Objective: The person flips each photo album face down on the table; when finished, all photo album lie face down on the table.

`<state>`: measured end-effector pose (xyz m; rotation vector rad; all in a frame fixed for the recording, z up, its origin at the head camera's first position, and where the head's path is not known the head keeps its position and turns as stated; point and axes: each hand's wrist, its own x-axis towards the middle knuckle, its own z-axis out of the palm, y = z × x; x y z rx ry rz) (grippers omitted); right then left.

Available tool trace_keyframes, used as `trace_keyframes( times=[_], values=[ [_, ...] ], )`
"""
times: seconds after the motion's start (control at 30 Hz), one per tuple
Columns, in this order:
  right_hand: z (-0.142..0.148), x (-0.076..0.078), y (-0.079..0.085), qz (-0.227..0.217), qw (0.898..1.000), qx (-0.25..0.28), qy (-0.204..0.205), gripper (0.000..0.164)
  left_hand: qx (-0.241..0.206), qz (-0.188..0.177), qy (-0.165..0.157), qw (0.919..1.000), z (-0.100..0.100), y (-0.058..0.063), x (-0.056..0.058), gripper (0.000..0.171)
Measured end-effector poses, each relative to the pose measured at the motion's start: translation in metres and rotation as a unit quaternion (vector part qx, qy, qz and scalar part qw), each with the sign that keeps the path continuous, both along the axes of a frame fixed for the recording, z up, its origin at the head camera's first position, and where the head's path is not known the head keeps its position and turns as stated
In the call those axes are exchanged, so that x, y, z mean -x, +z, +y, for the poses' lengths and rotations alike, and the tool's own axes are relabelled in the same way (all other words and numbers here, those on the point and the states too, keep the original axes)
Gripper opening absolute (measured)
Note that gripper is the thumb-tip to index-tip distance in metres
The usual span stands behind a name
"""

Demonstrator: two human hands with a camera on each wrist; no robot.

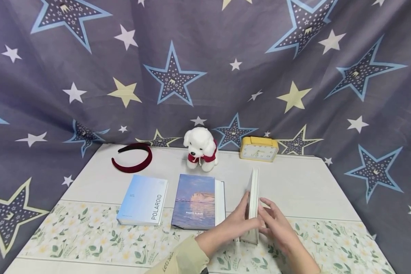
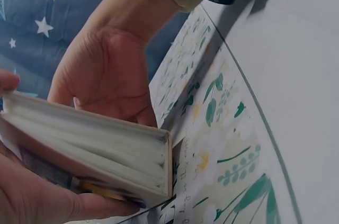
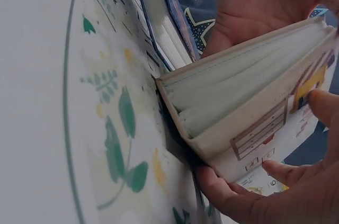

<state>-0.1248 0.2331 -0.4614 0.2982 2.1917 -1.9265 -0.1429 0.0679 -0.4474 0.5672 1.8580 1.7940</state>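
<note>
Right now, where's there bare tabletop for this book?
Widest: white tabletop right of the yellow alarm clock and beyond the right hand. Also the floral band in front of the POLAROID album. Crowded: between the blue photo album and the upright book, where the left hand is.

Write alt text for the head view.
A person's left hand and right hand hold a book upright. A photo album and a POLAROID book lie to its left; a red headband, white toy dog and yellow clock sit behind.

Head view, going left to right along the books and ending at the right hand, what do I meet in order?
Polaroid album → photo album → upright book → right hand.
</note>
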Motion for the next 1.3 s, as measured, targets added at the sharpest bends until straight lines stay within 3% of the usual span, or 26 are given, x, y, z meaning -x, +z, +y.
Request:
trace_keyframes(
  times=[0.1, 0.23, 0.37, 0.5, 0.67, 0.77, 0.93, 1.3],
  values=[
    [0.001, 0.0, -0.003, -0.005, 1.0, -0.002, 0.0, 0.074, -0.005, -0.008, 0.026, 0.9996, 0.0, 0.0, -0.002, 0.096],
    [0.004, 0.0, -0.005, -0.017, 1.0, -0.013, 0.0, 0.088, -0.061, -0.016, 0.061, 0.9961, 0.0, -0.001, -0.003, 0.087],
    [0.005, 0.001, -0.007, -0.028, 0.999, -0.022, 0.001, 0.101, -0.106, -0.021, 0.077, 0.9911, 0.001, -0.002, -0.003, 0.083],
    [0.006, 0.0, -0.009, -0.032, 0.999, -0.013, -0.01, 0.102, -0.101, -0.033, 0.102, 0.9891, 0.002, -0.002, -0.005, 0.094],
    [0.009, 0.0, -0.011, -0.029, 0.999, 0.007, -0.028, 0.085, -0.1, -0.053, 0.117, 0.9866, 0.002, -0.003, -0.006, 0.103],
    [0.011, -0.001, -0.012, -0.029, 0.999, 0.003, -0.039, 0.08, -0.117, -0.055, 0.117, 0.9847, 0.001, -0.006, -0.006, 0.101],
    [0.013, -0.004, -0.013, -0.029, 0.998, -0.027, -0.046, 0.086, -0.119, -0.048, 0.125, 0.9838, 0.001, -0.01, -0.006, 0.101],
    [0.019, -0.005, -0.009, -0.02, 0.998, -0.051, -0.038, 0.091, -0.07, -0.042, 0.125, 0.9888, -0.002, -0.015, -0.004, 0.079]
  ],
)
